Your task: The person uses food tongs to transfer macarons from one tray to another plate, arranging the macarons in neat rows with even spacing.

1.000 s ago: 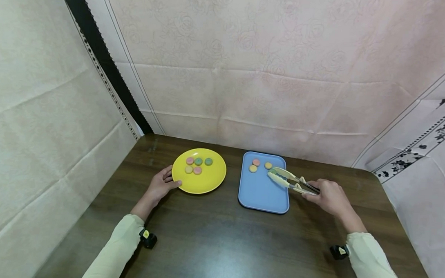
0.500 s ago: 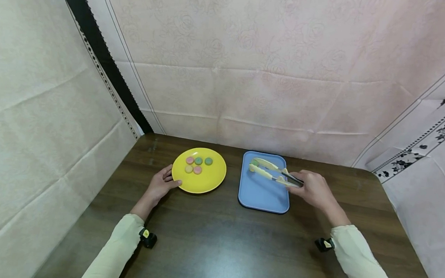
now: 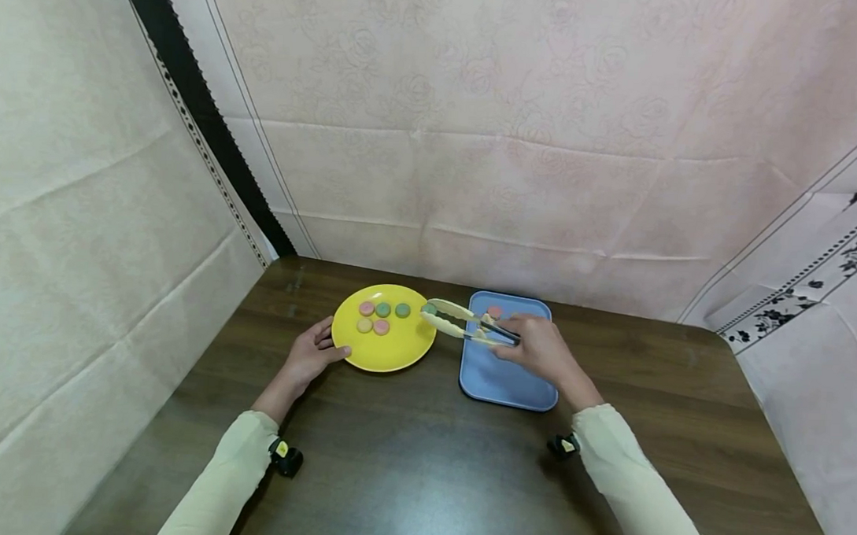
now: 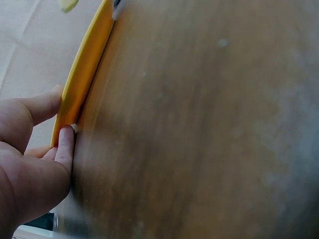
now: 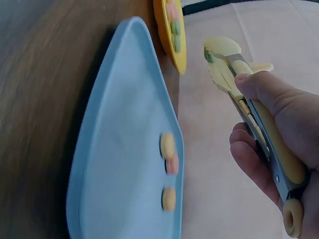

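Note:
My left hand (image 3: 310, 356) holds the near left rim of a round yellow plate (image 3: 397, 351), thumb above and fingers below the edge. Several small pink, green and yellow macarons (image 3: 381, 327) lie on the plate. With my right hand (image 3: 542, 350) I grip cream-tipped metal tongs (image 3: 441, 324). Between the tips of the tongs is a green macaron (image 5: 209, 56), raised by the plate's right edge. Below my right hand is a blue tray (image 3: 505, 384). Two yellow macarons (image 5: 169, 198) and a pink macaron (image 5: 172, 164) sit along one side of it, partly hidden in the head view.
The plate and tray stand side by side on a dark wooden table (image 3: 408, 456), near its back edge. Pale patterned sheets (image 3: 509, 184) hang behind and at both sides. Each wrist carries a small black camera (image 3: 287, 459).
My right hand has moved left from the tray's right side, carrying the green macaron in the tongs across to the plate's edge. My left hand has stayed on the plate.

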